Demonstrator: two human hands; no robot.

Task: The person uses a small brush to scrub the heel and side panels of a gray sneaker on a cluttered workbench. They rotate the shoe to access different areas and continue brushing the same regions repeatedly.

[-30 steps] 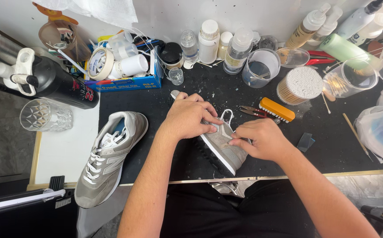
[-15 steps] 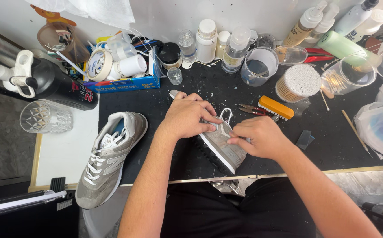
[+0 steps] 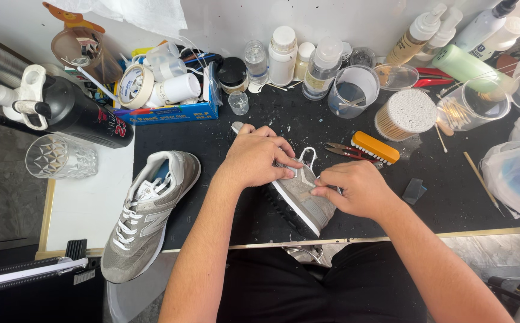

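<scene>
A black work mat [image 3: 451, 197] is spread over the bench, and near the middle of its front edge a grey shoe [image 3: 300, 200] is held on its side, sole turned toward the front. Its long axis runs diagonally, from the back-left under the left hand down to the front-right beside the right hand. The left hand [image 3: 258, 157] is laid over the upper end, fingers curled and pressing the shoe down. The right hand [image 3: 355, 188] is closed at the shoe's side, fingertips pinched on something too small to be made out; both hands touch the shoe. A second grey shoe [image 3: 146, 212] is set upright at the mat's left edge. An orange brush [image 3: 376, 148] lies behind the right hand.
</scene>
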